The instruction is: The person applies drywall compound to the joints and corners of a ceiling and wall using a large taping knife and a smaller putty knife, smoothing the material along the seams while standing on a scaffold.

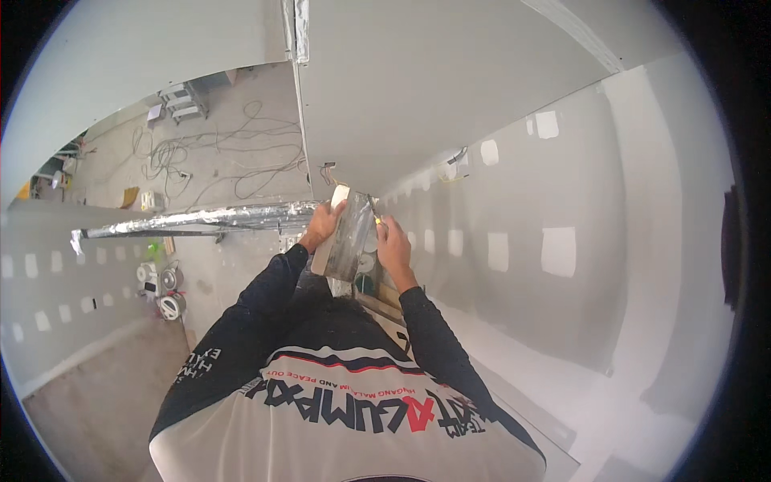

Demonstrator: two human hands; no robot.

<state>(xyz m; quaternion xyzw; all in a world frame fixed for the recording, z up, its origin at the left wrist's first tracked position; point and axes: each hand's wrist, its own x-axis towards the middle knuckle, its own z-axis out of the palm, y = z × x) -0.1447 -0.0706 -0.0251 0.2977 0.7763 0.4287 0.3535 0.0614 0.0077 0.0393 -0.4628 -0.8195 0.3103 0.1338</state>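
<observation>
In front of my chest my left hand [323,226] is closed around the near-left side of a long metal mud pan [353,233]. Pale compound coats the pan's left side, while grey smears mark the rest. My right hand [393,247] grips a putty knife [378,218] by its yellow handle. The knife's dark, narrow blade is at the pan's upper right edge; whether it touches the metal, I cannot tell. Just beyond the pan rises a grey board wall [385,88], with a small opening and loose wires [328,171] low on it.
A compound-splattered metal scaffold bar [201,217] runs left from near my left hand. Below lie tangled cables [173,157], a step ladder [183,100] and several round white devices [170,293]. On the right, a wall [586,201] carries white filler patches. Timber pieces [377,307] lie below my right forearm.
</observation>
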